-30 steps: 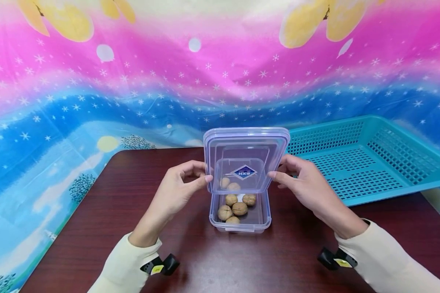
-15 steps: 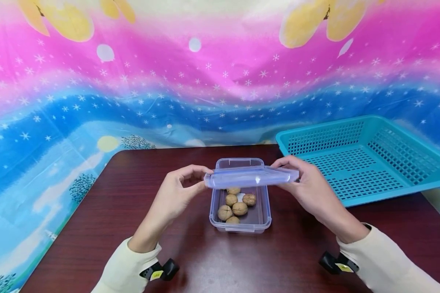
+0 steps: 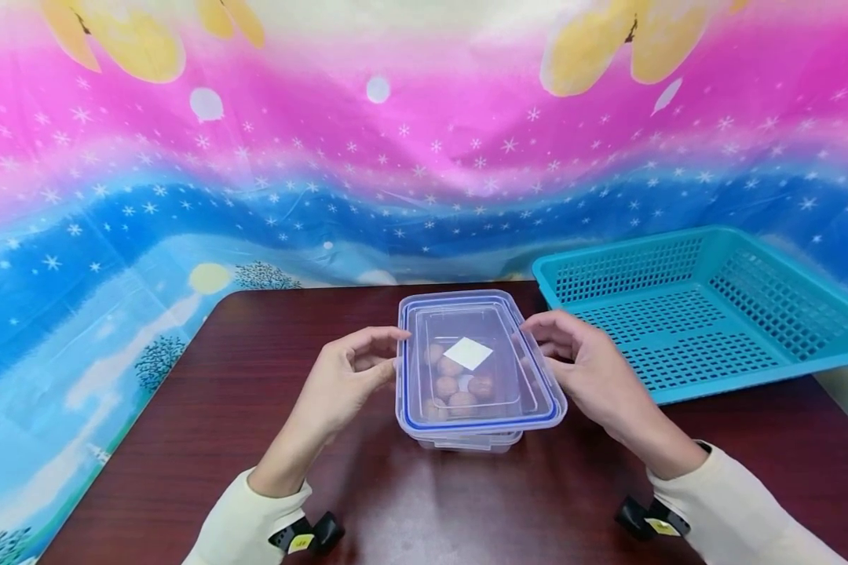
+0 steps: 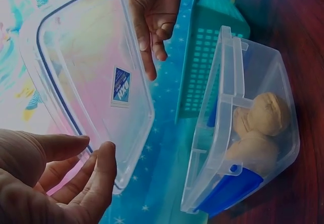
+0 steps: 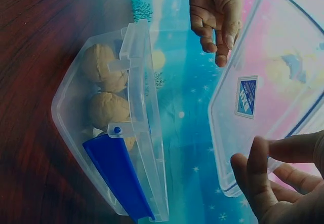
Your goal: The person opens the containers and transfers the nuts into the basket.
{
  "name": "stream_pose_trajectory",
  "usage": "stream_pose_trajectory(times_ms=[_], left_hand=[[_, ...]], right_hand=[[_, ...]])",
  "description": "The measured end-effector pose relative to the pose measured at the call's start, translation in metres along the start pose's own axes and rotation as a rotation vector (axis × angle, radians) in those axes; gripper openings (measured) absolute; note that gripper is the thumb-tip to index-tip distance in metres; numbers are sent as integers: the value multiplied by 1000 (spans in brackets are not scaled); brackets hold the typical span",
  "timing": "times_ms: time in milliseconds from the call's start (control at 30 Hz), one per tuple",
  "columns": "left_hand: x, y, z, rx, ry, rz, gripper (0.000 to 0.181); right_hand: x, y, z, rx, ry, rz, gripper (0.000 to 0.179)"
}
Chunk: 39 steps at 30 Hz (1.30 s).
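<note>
A clear plastic lid (image 3: 466, 320) with a blue sealing ring and a diamond label lies nearly level over a food storage box (image 3: 469, 442). My left hand (image 3: 342, 377) pinches the lid's left edge; my right hand (image 3: 597, 369) grips its right edge. Both wrist views show a gap between the lid (image 4: 91, 82) and the box (image 4: 233, 77). Several walnuts (image 5: 109, 110) sit inside the box, seen through the lid from above. A blue latch (image 5: 119, 178) hangs on the box's side. The white back of the label faces up.
On the right of the dark wooden table (image 3: 254, 345) stands a teal perforated basket (image 3: 721, 337), close behind the right hand. A colourful printed cloth (image 3: 424, 157) hangs behind the table.
Held upright at first, the lid has been tipped edge-on and then laid over flat above the box. Its blue-ringed side now faces up. The box has stayed in place.
</note>
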State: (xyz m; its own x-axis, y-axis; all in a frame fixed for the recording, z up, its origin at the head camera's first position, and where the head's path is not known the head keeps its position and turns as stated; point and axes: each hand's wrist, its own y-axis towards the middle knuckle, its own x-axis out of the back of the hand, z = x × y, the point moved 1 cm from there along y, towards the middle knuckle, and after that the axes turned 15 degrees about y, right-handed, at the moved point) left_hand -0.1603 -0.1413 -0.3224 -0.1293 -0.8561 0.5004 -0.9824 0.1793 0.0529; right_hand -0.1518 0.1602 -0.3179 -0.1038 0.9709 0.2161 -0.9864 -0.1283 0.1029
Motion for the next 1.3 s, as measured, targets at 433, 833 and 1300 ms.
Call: stream_pose_trajectory(times_ms=[433, 833, 1300], left_hand=[[-7, 1, 4, 59, -131, 17, 41], [0, -2, 14, 102, -94, 34, 37], [45, -12, 43, 150, -94, 94, 77]], right_hand=[[0, -1, -5, 16, 116, 31, 38], [-12, 3, -3, -56, 212, 49, 29], [-66, 25, -2, -146, 289, 134, 67]])
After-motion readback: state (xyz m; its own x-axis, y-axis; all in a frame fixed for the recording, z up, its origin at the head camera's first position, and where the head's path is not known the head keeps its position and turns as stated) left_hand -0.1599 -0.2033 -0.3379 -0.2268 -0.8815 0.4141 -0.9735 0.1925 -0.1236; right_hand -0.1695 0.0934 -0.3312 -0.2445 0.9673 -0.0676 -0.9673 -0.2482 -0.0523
